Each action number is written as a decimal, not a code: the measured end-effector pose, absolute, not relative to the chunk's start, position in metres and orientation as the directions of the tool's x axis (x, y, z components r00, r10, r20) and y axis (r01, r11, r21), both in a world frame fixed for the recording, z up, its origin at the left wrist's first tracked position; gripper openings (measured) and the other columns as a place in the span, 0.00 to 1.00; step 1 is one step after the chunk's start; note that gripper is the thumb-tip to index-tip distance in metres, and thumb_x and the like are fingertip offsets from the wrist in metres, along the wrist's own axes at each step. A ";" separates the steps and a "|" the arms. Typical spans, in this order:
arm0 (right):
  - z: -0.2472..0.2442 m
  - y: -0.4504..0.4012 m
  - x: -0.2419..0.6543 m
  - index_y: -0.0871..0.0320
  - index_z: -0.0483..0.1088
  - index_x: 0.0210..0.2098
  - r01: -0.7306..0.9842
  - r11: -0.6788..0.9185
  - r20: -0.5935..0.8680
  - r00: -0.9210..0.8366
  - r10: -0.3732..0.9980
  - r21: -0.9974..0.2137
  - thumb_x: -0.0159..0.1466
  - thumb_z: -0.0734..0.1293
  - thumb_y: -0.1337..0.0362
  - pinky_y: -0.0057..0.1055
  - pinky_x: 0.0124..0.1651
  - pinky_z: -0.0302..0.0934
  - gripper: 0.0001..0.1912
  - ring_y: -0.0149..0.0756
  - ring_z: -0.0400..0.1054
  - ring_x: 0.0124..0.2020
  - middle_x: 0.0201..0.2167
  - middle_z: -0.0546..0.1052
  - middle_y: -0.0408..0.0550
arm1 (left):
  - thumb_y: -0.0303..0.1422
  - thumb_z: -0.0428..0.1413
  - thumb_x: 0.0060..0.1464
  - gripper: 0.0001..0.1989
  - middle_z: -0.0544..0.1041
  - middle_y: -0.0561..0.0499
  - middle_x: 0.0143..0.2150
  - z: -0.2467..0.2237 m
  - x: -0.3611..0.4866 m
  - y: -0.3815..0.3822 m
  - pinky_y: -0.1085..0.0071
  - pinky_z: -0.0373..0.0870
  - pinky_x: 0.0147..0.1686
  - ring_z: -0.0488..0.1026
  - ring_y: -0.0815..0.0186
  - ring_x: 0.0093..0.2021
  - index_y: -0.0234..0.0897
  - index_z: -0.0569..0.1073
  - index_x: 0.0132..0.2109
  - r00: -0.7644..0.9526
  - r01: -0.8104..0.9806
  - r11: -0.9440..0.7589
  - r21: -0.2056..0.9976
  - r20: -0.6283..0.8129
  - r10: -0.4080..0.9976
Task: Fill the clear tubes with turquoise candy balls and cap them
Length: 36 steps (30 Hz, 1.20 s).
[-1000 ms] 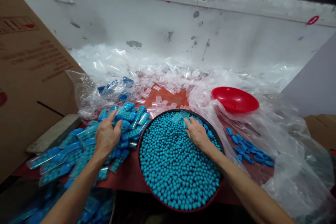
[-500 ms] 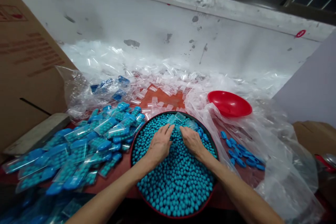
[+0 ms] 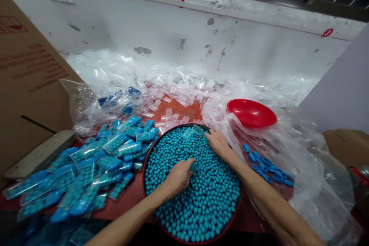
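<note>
A round dark tub with a red rim (image 3: pixel 147 150) is filled with small teal balls (image 3: pixel 198 203). Over the middle of the balls, my left hand (image 3: pixel 179 177) is closed, thumb and forefinger pinching a small clear plastic case (image 3: pixel 193 167), mostly hidden by the fingers. My right hand (image 3: pixel 218 143) reaches to the tub's far right edge. Its fingers are bent down at the balls, and what they grip, if anything, is hidden. Just left of those fingertips, clear plastic pieces (image 3: pixel 193 131) lie on the balls.
Filled clear cases with blue caps (image 3: pixel 115 142) are heaped left of the tub. Loose blue caps (image 3: pixel 266 167) lie to the right, near a red bowl (image 3: pixel 251 113) on plastic sheeting (image 3: pixel 317 177). Clear pieces (image 3: pixel 170 117) are scattered behind. A cardboard box (image 3: pixel 31 84) stands left.
My hands have moved apart. The left came down and nearer to me over the balls; the right shifted slightly to the far right rim. The view tilted a little.
</note>
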State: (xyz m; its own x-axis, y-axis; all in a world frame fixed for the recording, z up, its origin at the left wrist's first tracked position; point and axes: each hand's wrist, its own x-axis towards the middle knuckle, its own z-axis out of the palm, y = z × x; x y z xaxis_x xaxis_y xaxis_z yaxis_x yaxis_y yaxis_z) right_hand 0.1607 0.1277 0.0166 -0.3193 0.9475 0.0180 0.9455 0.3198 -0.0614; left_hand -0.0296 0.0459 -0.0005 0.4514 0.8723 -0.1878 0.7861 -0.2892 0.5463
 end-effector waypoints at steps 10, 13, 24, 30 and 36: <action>-0.006 0.082 0.142 0.59 0.63 0.48 0.697 0.394 0.091 -0.430 0.899 -0.599 0.62 0.57 0.67 0.30 0.45 0.57 0.15 0.34 0.63 0.41 0.40 0.70 0.50 | 0.25 0.44 0.50 0.08 0.48 0.38 0.60 0.004 -0.030 0.041 0.59 0.57 0.53 0.52 0.57 0.59 0.35 0.59 0.40 0.424 0.676 -0.330 0.659 0.018 0.905; -0.006 0.071 0.137 0.58 0.68 0.42 0.491 0.355 0.010 -0.575 0.818 -0.796 0.61 0.56 0.69 0.25 0.39 0.59 0.13 0.30 0.65 0.35 0.35 0.72 0.43 | 0.25 0.46 0.47 0.08 0.61 0.42 0.51 0.002 -0.031 0.040 0.56 0.57 0.53 0.58 0.58 0.54 0.37 0.59 0.38 0.460 0.675 -0.361 0.644 0.016 0.888; 0.020 0.152 0.107 0.63 0.64 0.46 0.801 0.347 -0.041 -0.418 0.908 -0.488 0.61 0.58 0.64 0.36 0.47 0.55 0.15 0.41 0.62 0.46 0.44 0.68 0.57 | 0.28 0.49 0.45 0.16 0.67 0.42 0.42 -0.001 -0.032 0.033 0.62 0.61 0.44 0.64 0.57 0.44 0.32 0.63 0.44 0.418 0.819 -0.268 0.507 -0.206 0.885; 0.009 0.159 0.090 0.63 0.61 0.49 0.812 0.372 0.045 -0.395 0.918 -0.449 0.59 0.61 0.69 0.35 0.49 0.57 0.18 0.41 0.63 0.47 0.46 0.67 0.57 | 0.28 0.49 0.46 0.14 0.52 0.35 0.59 -0.002 -0.031 0.031 0.50 0.51 0.55 0.44 0.49 0.61 0.32 0.61 0.42 0.317 0.871 -0.275 0.407 -0.038 0.948; -0.008 0.089 0.109 0.61 0.60 0.50 0.579 0.475 0.173 -0.499 0.849 -0.662 0.61 0.56 0.73 0.28 0.49 0.57 0.18 0.32 0.63 0.46 0.45 0.70 0.50 | 0.26 0.51 0.43 0.19 0.47 0.34 0.61 -0.013 -0.039 0.041 0.53 0.50 0.57 0.41 0.50 0.62 0.30 0.59 0.45 0.411 0.801 -0.408 0.439 0.092 0.907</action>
